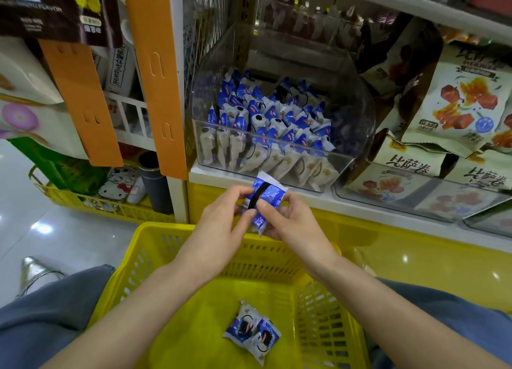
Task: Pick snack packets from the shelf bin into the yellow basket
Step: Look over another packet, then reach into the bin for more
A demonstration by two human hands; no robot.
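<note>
Fingers (235, 195) of my left hand (220, 216) curl round the left end of a small bundle of blue-and-white snack packets (268, 194), while my right hand (295, 224) pinches its lower right side between thumb and forefinger. A black band (259, 195) runs across the bundle. I hold it just in front of the white shelf edge (360, 205) and above the far rim of the yellow basket (155, 244), which sits low between my grey-blue trouser legs (52, 313). On the basket floor lies another cluster of the same packets (252, 332), well apart from both hands. Straight above the held bundle stands the clear shelf bin (357, 113), with many more blue-and-white packets (266, 119) standing in rows inside it. To its right I see pale snack bags (457, 102) printed with red cubes, some in a neighbouring clear bin. To the left hang orange strips (80, 100), and a second yellow basket (110, 206) sits on the glossy floor.
</note>
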